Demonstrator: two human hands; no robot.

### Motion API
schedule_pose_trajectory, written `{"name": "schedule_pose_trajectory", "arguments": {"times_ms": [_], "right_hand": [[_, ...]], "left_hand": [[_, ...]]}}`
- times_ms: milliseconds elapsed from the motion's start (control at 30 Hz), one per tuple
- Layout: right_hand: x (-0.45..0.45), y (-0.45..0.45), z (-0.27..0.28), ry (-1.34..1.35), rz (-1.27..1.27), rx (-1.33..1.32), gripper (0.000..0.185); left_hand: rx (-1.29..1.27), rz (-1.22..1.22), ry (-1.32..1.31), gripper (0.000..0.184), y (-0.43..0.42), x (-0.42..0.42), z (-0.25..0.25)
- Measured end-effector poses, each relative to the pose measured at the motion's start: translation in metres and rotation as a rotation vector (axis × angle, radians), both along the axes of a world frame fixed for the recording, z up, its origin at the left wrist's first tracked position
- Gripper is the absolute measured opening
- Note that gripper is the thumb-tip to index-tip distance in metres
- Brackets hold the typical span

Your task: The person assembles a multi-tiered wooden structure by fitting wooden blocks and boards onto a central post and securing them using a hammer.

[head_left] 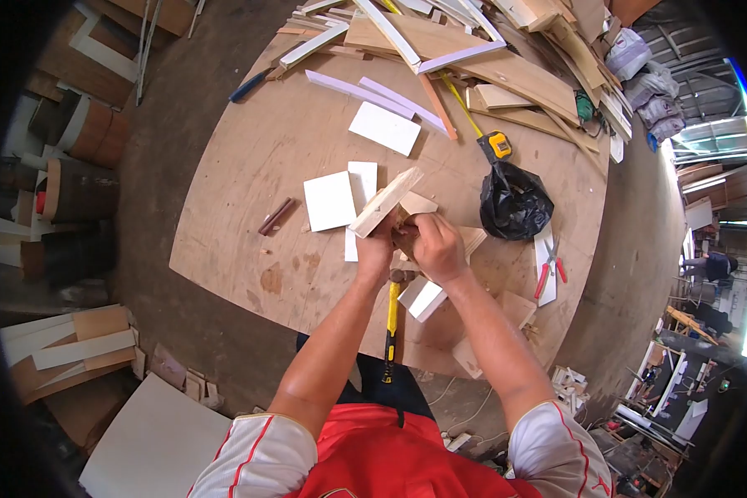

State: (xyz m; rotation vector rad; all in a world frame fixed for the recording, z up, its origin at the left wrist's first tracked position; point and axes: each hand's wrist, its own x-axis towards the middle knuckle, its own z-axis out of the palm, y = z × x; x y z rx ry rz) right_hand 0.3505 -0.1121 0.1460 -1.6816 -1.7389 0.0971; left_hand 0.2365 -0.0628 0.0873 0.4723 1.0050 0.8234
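Near the middle of the wooden table (224, 232), my left hand (376, 249) is closed round a light wood piece (387, 202), which is tilted up to the right. My right hand (436, 246) is closed close beside it, its fingertips at the wood's inner side; what they pinch is too small to make out. A hammer (393, 324) with a yellow and black handle lies just below my hands. White boards (329, 201) are left of them, and a white-faced block (423, 300) sits below my right forearm's inner side.
A black plastic bag (515, 202), a yellow tape measure (495, 147) and red-handled pliers (549, 272) lie at the right. Wood strips (473, 62) are piled at the far side. A dark red piece (276, 216) lies left. Another person (716, 266) is far off right.
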Motion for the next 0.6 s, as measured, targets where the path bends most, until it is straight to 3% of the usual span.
{"name": "schedule_pose_trajectory", "arguments": {"times_ms": [600], "right_hand": [[0.009, 0.004, -0.021, -0.025, 0.075, 0.061, 0.02]], "left_hand": [[-0.013, 0.009, -0.012, 0.023, 0.0, 0.006, -0.006]]}}
